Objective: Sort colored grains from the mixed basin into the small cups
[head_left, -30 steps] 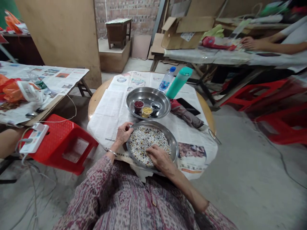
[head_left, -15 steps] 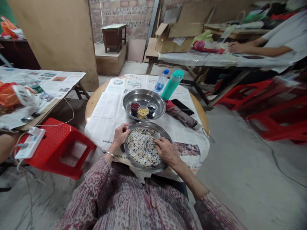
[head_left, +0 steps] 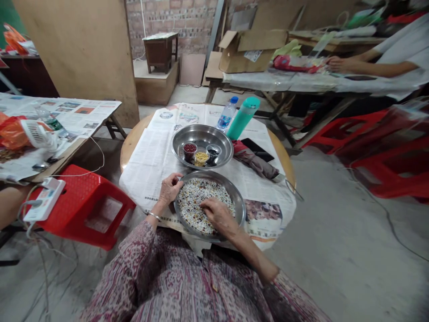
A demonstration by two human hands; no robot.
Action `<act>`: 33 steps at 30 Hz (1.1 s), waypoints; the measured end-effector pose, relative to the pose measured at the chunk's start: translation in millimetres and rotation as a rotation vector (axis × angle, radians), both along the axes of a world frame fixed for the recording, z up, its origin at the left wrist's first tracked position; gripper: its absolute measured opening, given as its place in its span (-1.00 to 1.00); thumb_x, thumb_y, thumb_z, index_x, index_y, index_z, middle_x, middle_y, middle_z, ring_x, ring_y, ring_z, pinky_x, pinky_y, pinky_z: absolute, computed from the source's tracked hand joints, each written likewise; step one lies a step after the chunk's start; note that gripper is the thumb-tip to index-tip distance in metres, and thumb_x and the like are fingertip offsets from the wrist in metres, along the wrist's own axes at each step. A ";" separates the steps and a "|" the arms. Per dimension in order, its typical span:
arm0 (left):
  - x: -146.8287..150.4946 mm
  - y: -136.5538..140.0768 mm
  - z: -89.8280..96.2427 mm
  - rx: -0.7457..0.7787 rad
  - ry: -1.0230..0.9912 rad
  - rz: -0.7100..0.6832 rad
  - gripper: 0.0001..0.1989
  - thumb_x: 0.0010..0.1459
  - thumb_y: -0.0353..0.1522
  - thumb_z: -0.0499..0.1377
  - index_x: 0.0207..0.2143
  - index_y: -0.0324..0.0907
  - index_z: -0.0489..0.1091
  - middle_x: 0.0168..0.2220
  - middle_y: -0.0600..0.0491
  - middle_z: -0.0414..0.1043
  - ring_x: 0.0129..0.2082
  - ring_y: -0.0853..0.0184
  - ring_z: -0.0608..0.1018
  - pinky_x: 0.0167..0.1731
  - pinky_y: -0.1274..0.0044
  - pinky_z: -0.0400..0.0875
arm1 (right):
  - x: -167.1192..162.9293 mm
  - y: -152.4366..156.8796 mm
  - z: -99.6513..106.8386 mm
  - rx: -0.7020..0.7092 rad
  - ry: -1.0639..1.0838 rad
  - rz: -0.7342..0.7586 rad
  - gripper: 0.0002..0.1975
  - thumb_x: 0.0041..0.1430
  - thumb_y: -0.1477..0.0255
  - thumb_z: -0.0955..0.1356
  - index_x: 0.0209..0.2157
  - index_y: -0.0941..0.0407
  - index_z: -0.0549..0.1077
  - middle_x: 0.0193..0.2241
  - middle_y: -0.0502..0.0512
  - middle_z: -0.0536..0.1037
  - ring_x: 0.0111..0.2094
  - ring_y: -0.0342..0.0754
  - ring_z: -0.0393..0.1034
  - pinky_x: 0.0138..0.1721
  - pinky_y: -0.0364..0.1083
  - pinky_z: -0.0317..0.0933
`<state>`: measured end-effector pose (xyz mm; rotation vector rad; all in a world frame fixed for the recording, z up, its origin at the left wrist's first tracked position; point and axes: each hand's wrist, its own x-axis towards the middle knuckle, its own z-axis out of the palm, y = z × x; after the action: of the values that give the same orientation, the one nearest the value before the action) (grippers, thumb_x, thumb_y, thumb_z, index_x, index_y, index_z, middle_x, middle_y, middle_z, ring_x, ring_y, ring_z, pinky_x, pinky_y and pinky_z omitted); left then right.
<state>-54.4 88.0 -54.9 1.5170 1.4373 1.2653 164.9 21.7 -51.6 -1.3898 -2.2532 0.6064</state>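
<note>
My left hand (head_left: 170, 188) is closed on the left rim of a round steel basin (head_left: 240, 203). A spread of white grains mixed with red, yellow and dark beans (head_left: 192, 201) covers its bottom. Over the middle of this mix is my right hand (head_left: 221, 218), fingers bent and drawn together, the tips down at the grains; anything pinched there is too small to see. Just behind stands a second steel basin (head_left: 182, 134). In it are three clear cups: one of red beans (head_left: 190, 148), one of yellow beans (head_left: 201, 157) and one of black beans (head_left: 213, 152).
Newspaper (head_left: 144, 156) covers the round table. A water bottle (head_left: 228, 112), a teal flask (head_left: 243, 118), a folded umbrella (head_left: 258, 163) and a dark tablet-like object (head_left: 257, 150) lie toward the back right. A red stool (head_left: 87, 197) carries a power strip (head_left: 45, 200). Another person's hands (head_left: 338, 65) work at the far table.
My right hand has moved left across the grains, from the basin's right side to its middle. The left hand stays on the rim.
</note>
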 end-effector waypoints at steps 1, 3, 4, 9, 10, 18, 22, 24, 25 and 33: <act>0.1 -0.3 0.1 0.000 0.004 0.003 -0.83 0.05 -0.43 0.20 -0.26 -0.21 0.49 -0.58 0.25 0.18 -0.55 0.48 0.25 -0.46 0.63 0.19 | -4.8 -2.1 0.6 -0.003 0.015 0.044 -0.75 0.24 0.58 0.27 -0.23 0.09 0.56 -0.26 0.09 0.58 -0.21 -0.06 0.48 -0.08 -0.05 0.35; 0.3 -1.0 0.2 -0.003 0.008 0.002 -0.83 0.05 -0.43 0.20 -0.26 -0.21 0.50 -0.58 0.25 0.18 -0.55 0.48 0.25 -0.46 0.63 0.19 | -13.0 -3.1 2.6 0.002 0.022 0.117 -0.75 0.27 0.57 0.26 -0.22 0.09 0.56 -0.27 0.09 0.57 -0.22 -0.07 0.46 -0.10 -0.06 0.36; 0.4 -1.4 0.2 -0.005 0.010 0.001 -0.83 0.05 -0.44 0.20 -0.25 -0.21 0.50 -0.57 0.24 0.19 -0.55 0.48 0.25 -0.46 0.63 0.19 | -15.6 -1.3 4.0 0.017 0.015 0.140 -0.75 0.28 0.56 0.25 -0.20 0.08 0.56 -0.27 0.10 0.56 -0.20 -0.06 0.45 -0.09 -0.05 0.36; 0.8 -3.3 0.7 -0.014 0.014 -0.009 -0.83 0.09 -0.42 0.20 -0.23 -0.21 0.50 -0.56 0.23 0.18 -0.54 0.47 0.25 -0.45 0.62 0.18 | -5.2 23.8 6.9 0.128 -0.105 0.039 -0.72 0.28 0.56 0.25 -0.15 0.06 0.57 -0.17 0.18 0.53 -0.04 0.07 0.37 0.01 0.05 0.34; 0.8 -3.5 0.8 -0.013 0.013 -0.012 -0.83 0.09 -0.41 0.20 -0.23 -0.21 0.49 -0.56 0.23 0.17 -0.54 0.47 0.25 -0.45 0.62 0.18 | 1.6 28.1 5.9 0.127 -0.122 0.008 -0.71 0.28 0.56 0.25 -0.15 0.06 0.57 -0.16 0.19 0.53 -0.03 0.08 0.37 0.02 0.06 0.34; 0.8 -3.9 1.5 -0.025 0.007 -0.027 -0.84 0.11 -0.39 0.20 -0.23 -0.20 0.48 -0.54 0.22 0.19 -0.53 0.46 0.26 -0.44 0.61 0.19 | 42.0 -2.2 4.6 0.027 -0.039 -0.001 -0.78 0.33 0.39 0.27 -0.09 0.04 0.52 -0.18 0.14 0.53 -0.12 0.02 0.46 -0.01 0.02 0.38; 0.8 -3.5 1.9 -0.020 0.008 -0.019 -0.84 0.10 -0.40 0.20 -0.23 -0.20 0.48 -0.55 0.22 0.19 -0.54 0.47 0.25 -0.44 0.60 0.19 | 28.2 -27.8 12.0 -0.048 0.016 0.136 -0.72 0.29 0.37 0.35 0.03 0.04 0.44 -0.09 0.16 0.50 -0.08 0.03 0.45 -0.04 0.01 0.41; 0.5 -3.2 1.6 -0.024 0.012 -0.021 -0.83 0.10 -0.39 0.20 -0.23 -0.20 0.48 -0.55 0.22 0.19 -0.54 0.46 0.26 -0.44 0.60 0.19 | 17.2 -31.1 12.3 -0.083 0.020 0.215 -0.70 0.28 0.43 0.34 0.05 0.01 0.43 -0.09 0.15 0.49 -0.09 0.00 0.46 -0.06 -0.01 0.42; 0.4 -3.2 1.5 -0.027 0.013 -0.024 -0.83 0.10 -0.39 0.20 -0.22 -0.20 0.49 -0.56 0.22 0.20 -0.54 0.46 0.26 -0.44 0.60 0.19 | 11.7 -29.9 11.8 -0.096 0.017 0.249 -0.70 0.28 0.48 0.32 0.03 0.01 0.44 -0.11 0.13 0.50 -0.12 -0.02 0.46 -0.08 -0.03 0.42; 2.1 -4.8 4.1 -0.048 -0.002 -0.025 -0.84 0.11 -0.43 0.21 -0.22 -0.20 0.49 -0.55 0.22 0.20 -0.54 0.47 0.26 -0.44 0.60 0.19 | -1.6 15.9 12.3 0.046 0.055 0.060 -0.68 0.32 0.55 0.19 -0.05 0.06 0.50 -0.13 0.17 0.53 -0.09 0.02 0.45 -0.01 0.02 0.37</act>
<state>-52.3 83.2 -50.7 1.4974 1.4330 1.2084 163.3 37.6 -39.3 -1.2726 -2.2576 0.6014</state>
